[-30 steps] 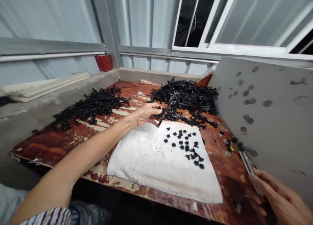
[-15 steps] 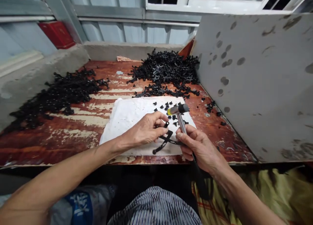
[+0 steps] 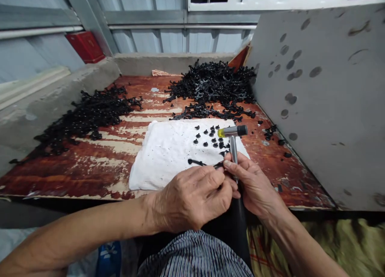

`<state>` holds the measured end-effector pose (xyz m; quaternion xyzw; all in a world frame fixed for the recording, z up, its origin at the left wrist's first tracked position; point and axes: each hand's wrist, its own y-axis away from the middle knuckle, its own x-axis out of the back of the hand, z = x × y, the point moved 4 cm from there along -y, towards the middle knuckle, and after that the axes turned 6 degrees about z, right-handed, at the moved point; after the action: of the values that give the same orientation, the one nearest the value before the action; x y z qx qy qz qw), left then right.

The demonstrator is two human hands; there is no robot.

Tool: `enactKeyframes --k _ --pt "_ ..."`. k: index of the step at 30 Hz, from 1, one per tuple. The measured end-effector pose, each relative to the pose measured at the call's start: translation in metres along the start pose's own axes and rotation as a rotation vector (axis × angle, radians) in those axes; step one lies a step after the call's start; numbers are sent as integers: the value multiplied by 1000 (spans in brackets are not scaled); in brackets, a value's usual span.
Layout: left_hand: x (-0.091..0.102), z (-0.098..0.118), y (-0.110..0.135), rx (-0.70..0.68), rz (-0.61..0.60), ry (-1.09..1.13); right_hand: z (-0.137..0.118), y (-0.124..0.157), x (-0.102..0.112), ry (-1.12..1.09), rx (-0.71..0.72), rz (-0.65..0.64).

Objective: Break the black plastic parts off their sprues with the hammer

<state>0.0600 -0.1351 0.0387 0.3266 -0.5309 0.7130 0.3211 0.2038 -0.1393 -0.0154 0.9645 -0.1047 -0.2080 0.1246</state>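
My right hand (image 3: 254,182) is wrapped round a two-faced mallet (image 3: 233,148) with a metal shaft, one yellow and one black face, and a black handle. Its thumb and forefinger also pinch the end of a thin black plastic strip (image 3: 197,162), which points left over the white cloth pad (image 3: 165,148). Back toward the camera, my left hand (image 3: 195,195) is closed, its fingertips against the right-hand fingers. What those left fingers grip is hidden. Several small black plugs (image 3: 205,144) stand on the pad around the mallet head.
A large heap of black strips (image 3: 210,84) lies at the back, with another heap (image 3: 90,112) on the left of the worn red-brown table (image 3: 99,176). Loose black pieces (image 3: 270,130) lie on the right. A grey spotted board (image 3: 331,108) walls off that side.
My left hand has moved right and closer to the body, up to my right hand. Two crossed strips showed before; one shows now. The view has shifted slightly.
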Motion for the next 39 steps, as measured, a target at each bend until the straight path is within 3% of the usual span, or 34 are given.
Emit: enactKeyframes --k 2,5,7,8,11,13,17,23,26,30,34,39 --pt "6 5 0 -35 41 27 -2 -1 5 13 26 18" --pt "20 -5 -12 52 83 40 -2 0 9 64 53 12" --pt "21 -22 -21 190 -49 13 -2 3 5 132 78 -42" --pt "16 -31 -24 255 -176 69 -2 5 2 168 87 -80" --pt "-6 -46 -21 479 -575 492 -3 10 -6 261 111 -151" --pt "-15 -52 -15 673 -617 760 -6 11 -4 332 157 -106" --pt "-19 -62 0 971 -322 870 -5 12 5 426 201 -3" --pt "-21 -64 15 1146 26 1009 11 7 -1 373 96 -38" --pt "-24 -65 17 1259 73 1235 12 2 -4 326 109 -14" --pt "-29 -66 17 1358 17 1435 11 -6 -8 348 143 -21" --pt "-28 -76 17 1378 54 1378 13 -11 -12 338 128 -51" --pt "-11 -118 13 1411 307 1146 15 -6 2 317 64 -3"
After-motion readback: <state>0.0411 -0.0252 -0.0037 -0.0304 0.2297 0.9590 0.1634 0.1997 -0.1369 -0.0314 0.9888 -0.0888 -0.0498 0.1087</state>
